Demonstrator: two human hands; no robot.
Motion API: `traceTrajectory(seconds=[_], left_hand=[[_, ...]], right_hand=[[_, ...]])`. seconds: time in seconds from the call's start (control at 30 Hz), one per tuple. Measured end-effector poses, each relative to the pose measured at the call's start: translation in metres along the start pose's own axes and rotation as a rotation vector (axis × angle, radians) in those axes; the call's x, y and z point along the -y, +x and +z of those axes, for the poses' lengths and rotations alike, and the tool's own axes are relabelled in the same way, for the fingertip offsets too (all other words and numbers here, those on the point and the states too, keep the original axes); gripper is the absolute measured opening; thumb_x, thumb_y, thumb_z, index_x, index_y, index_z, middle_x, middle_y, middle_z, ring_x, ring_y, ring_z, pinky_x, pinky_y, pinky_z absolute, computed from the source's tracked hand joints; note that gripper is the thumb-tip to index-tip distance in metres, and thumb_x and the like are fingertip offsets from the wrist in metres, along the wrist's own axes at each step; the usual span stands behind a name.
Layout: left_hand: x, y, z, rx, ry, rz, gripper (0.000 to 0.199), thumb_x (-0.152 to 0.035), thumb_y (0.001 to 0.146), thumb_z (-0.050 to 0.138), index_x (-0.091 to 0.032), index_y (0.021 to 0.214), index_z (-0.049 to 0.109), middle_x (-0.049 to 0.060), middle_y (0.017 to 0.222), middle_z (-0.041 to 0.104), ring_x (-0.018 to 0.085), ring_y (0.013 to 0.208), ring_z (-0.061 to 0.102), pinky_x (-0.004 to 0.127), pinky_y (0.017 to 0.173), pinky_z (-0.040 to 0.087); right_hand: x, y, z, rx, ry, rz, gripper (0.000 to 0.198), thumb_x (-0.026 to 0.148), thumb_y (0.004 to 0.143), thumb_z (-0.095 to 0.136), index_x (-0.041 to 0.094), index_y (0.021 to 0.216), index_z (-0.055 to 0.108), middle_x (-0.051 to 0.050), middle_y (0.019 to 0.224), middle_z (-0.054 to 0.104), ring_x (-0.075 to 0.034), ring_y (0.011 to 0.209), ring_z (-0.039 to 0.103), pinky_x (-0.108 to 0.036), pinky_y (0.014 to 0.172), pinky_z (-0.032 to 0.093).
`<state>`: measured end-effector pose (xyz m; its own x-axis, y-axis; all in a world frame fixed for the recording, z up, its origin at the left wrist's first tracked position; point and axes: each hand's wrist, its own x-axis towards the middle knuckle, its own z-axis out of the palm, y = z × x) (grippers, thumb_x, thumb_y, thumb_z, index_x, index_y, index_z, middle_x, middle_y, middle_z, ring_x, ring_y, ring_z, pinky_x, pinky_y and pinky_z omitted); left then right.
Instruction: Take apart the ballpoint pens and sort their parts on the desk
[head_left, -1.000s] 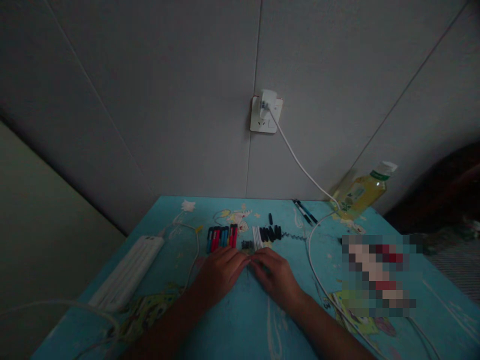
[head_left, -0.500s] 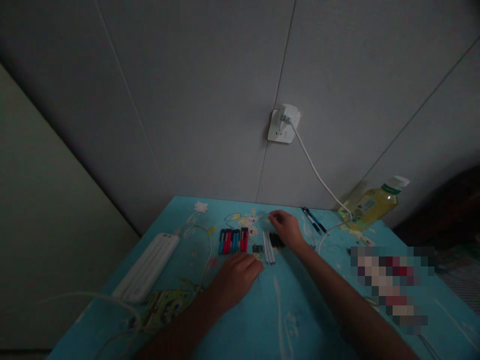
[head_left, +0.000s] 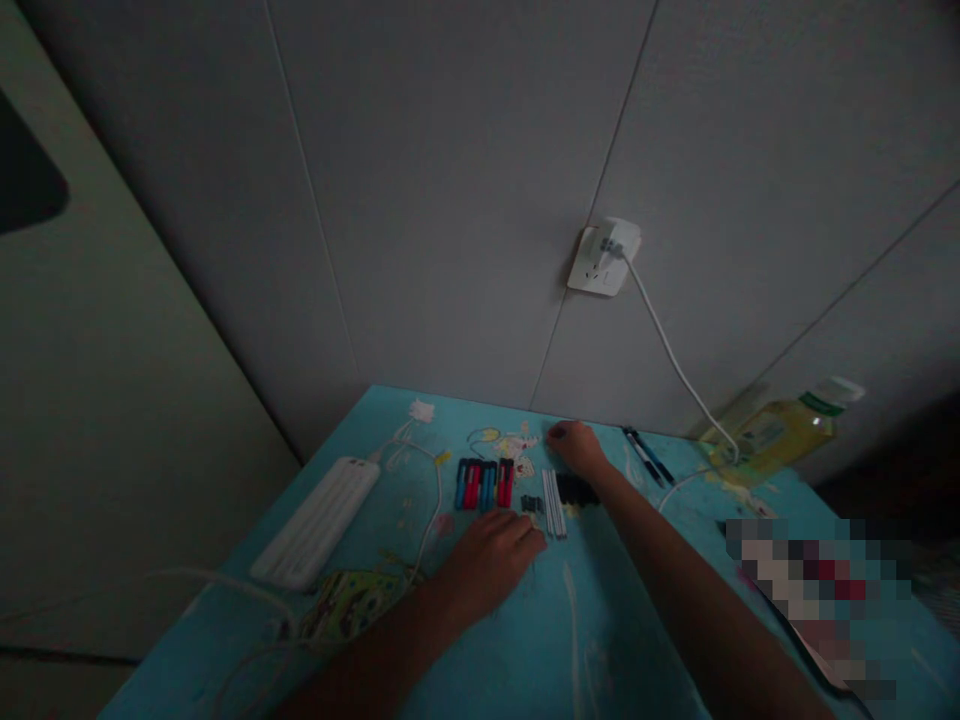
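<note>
My left hand [head_left: 491, 562] rests on the table just below a row of red and blue pen barrels [head_left: 480, 484]. Its fingers are curled together and point right; what they hold, if anything, is hidden. To the right of the barrels lie small dark pieces [head_left: 532, 504], too small to name, then several thin white pen refills [head_left: 553, 503] side by side. Beyond them my right hand [head_left: 577, 447] is low over the tabletop, its fingers bent inward in a pinch, their contents not clear. Under its wrist sits a group of black pieces [head_left: 576, 490].
A white power strip [head_left: 319, 522] with cables lies at left. Two pens [head_left: 649, 457] lie at the back right, by a tilted bottle of yellow liquid [head_left: 784, 435]. A white charger [head_left: 616, 240] sits in the wall socket, its cable crossing the table. A blurred-out flat item is at right.
The view has swung left, so everything appears farther right. My right hand has shifted slightly relative to the black pieces, which show more now. My left hand stays by the barrels.
</note>
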<state>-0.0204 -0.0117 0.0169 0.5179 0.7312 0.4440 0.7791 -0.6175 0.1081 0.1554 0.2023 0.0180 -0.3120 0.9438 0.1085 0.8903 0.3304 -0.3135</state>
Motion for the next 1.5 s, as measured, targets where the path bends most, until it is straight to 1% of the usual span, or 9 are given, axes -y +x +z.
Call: traceTrajectory(seconds=[0.23, 0.43, 0.57, 0.7, 0.9, 1.07, 1.27, 1.37, 1.5], left_hand=[[0.000, -0.001, 0.002, -0.013, 0.008, 0.003, 0.006, -0.017, 0.093, 0.055, -0.019, 0.089, 0.059, 0.002, 0.084, 0.062, 0.018, 0.079, 0.060, 0.032, 0.073, 0.048], [0.000, -0.002, 0.006, -0.016, 0.010, 0.001, 0.008, -0.019, 0.094, 0.053, -0.019, 0.090, 0.060, 0.002, 0.086, 0.062, 0.017, 0.079, 0.060, 0.033, 0.074, 0.048], [0.001, -0.002, 0.005, -0.010, 0.008, -0.002, 0.007, -0.018, 0.094, 0.053, -0.019, 0.091, 0.060, 0.002, 0.088, 0.062, 0.016, 0.079, 0.060, 0.032, 0.075, 0.049], [0.001, -0.001, 0.003, 0.031, 0.014, -0.010, 0.002, -0.019, 0.092, 0.057, -0.020, 0.093, 0.059, 0.001, 0.088, 0.062, 0.017, 0.081, 0.061, 0.032, 0.075, 0.049], [0.000, -0.002, 0.004, 0.024, 0.018, -0.004, 0.005, -0.018, 0.093, 0.055, -0.020, 0.091, 0.059, 0.001, 0.087, 0.062, 0.017, 0.080, 0.061, 0.033, 0.075, 0.049], [0.001, -0.002, 0.005, 0.020, 0.012, 0.002, 0.009, -0.018, 0.095, 0.052, -0.019, 0.091, 0.060, 0.002, 0.085, 0.062, 0.016, 0.079, 0.061, 0.032, 0.074, 0.049], [0.002, 0.000, 0.000, 0.013, 0.020, -0.006, 0.007, -0.017, 0.093, 0.054, -0.020, 0.092, 0.060, 0.001, 0.085, 0.062, 0.017, 0.079, 0.061, 0.032, 0.073, 0.049], [0.001, 0.000, -0.001, 0.018, 0.027, -0.004, 0.006, -0.016, 0.093, 0.054, -0.020, 0.092, 0.059, 0.001, 0.086, 0.063, 0.018, 0.079, 0.062, 0.032, 0.072, 0.049], [0.001, -0.001, 0.001, 0.020, 0.022, -0.006, 0.007, -0.017, 0.093, 0.053, -0.020, 0.092, 0.059, 0.001, 0.086, 0.063, 0.018, 0.078, 0.062, 0.033, 0.071, 0.049]], right_hand=[[-0.005, -0.001, -0.004, 0.011, -0.060, -0.035, 0.024, 0.030, 0.082, 0.067, 0.019, 0.103, 0.073, -0.008, 0.100, 0.074, -0.020, 0.096, 0.067, -0.026, 0.086, 0.045], [0.004, -0.002, -0.013, 0.010, -0.084, -0.108, 0.033, 0.032, 0.084, 0.066, 0.024, 0.115, 0.069, -0.007, 0.114, 0.070, -0.021, 0.107, 0.062, -0.028, 0.094, 0.041], [0.011, -0.002, -0.013, 0.011, -0.101, -0.140, 0.026, 0.032, 0.086, 0.064, 0.028, 0.110, 0.072, -0.006, 0.118, 0.068, -0.021, 0.111, 0.059, -0.030, 0.097, 0.038], [0.011, -0.002, -0.012, 0.012, -0.113, -0.128, 0.019, 0.031, 0.087, 0.062, 0.024, 0.099, 0.075, -0.008, 0.112, 0.070, -0.022, 0.107, 0.060, -0.030, 0.094, 0.039], [0.009, 0.002, -0.022, -0.010, -0.098, -0.141, 0.027, 0.032, 0.094, 0.053, 0.018, 0.105, 0.073, -0.011, 0.110, 0.071, -0.021, 0.102, 0.063, -0.026, 0.088, 0.042], [0.031, 0.004, -0.025, -0.009, -0.105, -0.207, 0.030, 0.034, 0.097, 0.049, 0.018, 0.107, 0.072, -0.010, 0.110, 0.070, -0.020, 0.100, 0.063, -0.027, 0.089, 0.042], [0.064, 0.003, -0.014, 0.019, -0.156, -0.313, 0.023, 0.033, 0.094, 0.054, 0.023, 0.100, 0.075, -0.009, 0.109, 0.070, -0.023, 0.107, 0.058, -0.033, 0.094, 0.036], [0.071, 0.004, -0.010, 0.035, -0.177, -0.332, 0.024, 0.033, 0.095, 0.054, 0.022, 0.099, 0.075, -0.009, 0.108, 0.070, -0.023, 0.106, 0.058, -0.033, 0.093, 0.036], [0.072, 0.005, -0.007, 0.051, -0.196, -0.336, 0.026, 0.034, 0.095, 0.052, 0.022, 0.100, 0.075, -0.010, 0.108, 0.069, -0.023, 0.106, 0.057, -0.033, 0.092, 0.036]])
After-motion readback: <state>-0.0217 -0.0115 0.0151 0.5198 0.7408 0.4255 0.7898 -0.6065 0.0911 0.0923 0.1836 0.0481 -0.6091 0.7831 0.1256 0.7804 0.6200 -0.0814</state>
